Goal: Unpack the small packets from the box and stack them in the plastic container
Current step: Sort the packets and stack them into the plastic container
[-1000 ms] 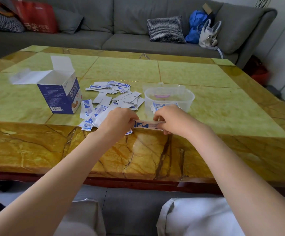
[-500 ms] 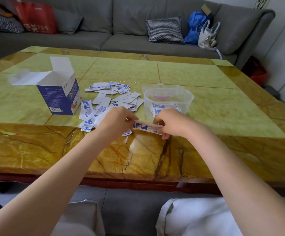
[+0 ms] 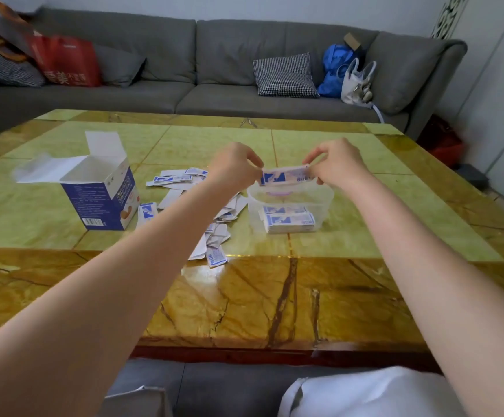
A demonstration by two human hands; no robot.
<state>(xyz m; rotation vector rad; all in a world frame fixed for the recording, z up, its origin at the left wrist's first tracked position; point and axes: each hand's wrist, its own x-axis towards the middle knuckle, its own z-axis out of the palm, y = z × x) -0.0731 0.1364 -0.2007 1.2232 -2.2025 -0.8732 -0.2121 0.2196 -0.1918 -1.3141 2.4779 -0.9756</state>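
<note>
A grey sofa runs along the wall behind a glossy green-and-amber marble counter, with a houndstooth cushion and a red shopping bag on its seat.

You have a small bundle of packets held edge-up just above the clear plastic container, which sits near the middle of the counter. Your left hand pinches the bundle's left end and your right hand pinches the right end, fingers of both curled onto it. Inside the container, two neat stacks already lie along the wall nearest you. The opened blue-and-white box stands upright at about 9 o'clock from the container, flaps up, and the loose packets sprawl between box and container, trailing toward 7 o'clock, partly hidden under your left forearm.

The risk from here is the bundle fanning apart. It is held only at its ends, so if one pinch eases before the other, the middle packets could slide out and land askew on the stacks or over the rim. The container looks light, so a knock from your knuckles on the way down could shove it along the slick counter. Your left forearm also hangs over the loose pile and could sweep packets off the near edge.
</note>
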